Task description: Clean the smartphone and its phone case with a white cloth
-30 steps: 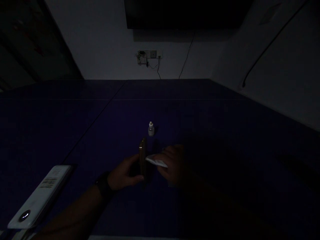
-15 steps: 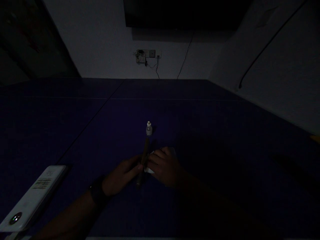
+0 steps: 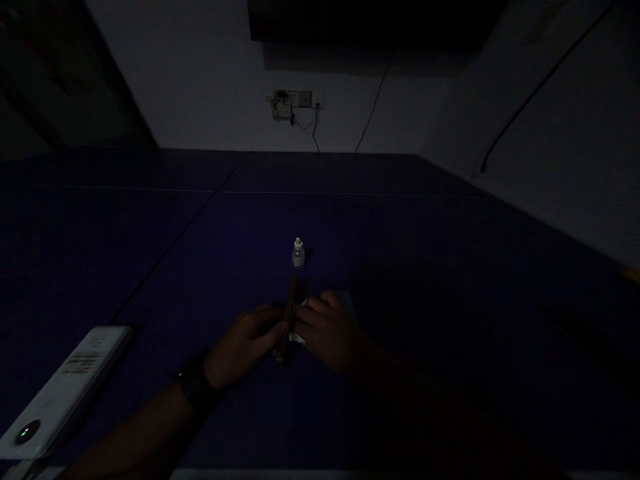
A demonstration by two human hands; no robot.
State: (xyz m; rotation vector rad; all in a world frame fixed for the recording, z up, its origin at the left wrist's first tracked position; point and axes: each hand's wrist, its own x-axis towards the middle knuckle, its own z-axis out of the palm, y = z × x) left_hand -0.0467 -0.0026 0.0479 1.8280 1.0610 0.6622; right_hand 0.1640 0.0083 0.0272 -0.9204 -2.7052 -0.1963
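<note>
In the dim light my left hand (image 3: 245, 343), a dark band at its wrist, is closed on a long narrow brown object (image 3: 291, 300). The object is seen nearly edge-on, its far end pointing away from me; its kind is unclear. My right hand (image 3: 327, 333) presses a white cloth or tissue (image 3: 297, 338) against the object's right side, fingers bent over it. A pale, thin sheet-like piece (image 3: 346, 301) shows behind the right knuckles. Just beyond the hands a small clear bottle (image 3: 299, 257) with a white cap stands upright.
A white power bank-like device (image 3: 65, 387) with a small lit display lies at the left on the dark blue table (image 3: 200, 280). Sockets with plugs and cables (image 3: 295, 101) are on the far wall, under a dark screen (image 3: 375, 23).
The view has tilted slightly downward, so the wall and bottle appear a little higher. The brown object has turned slightly in my left hand; both hands stay in nearly the same place.
</note>
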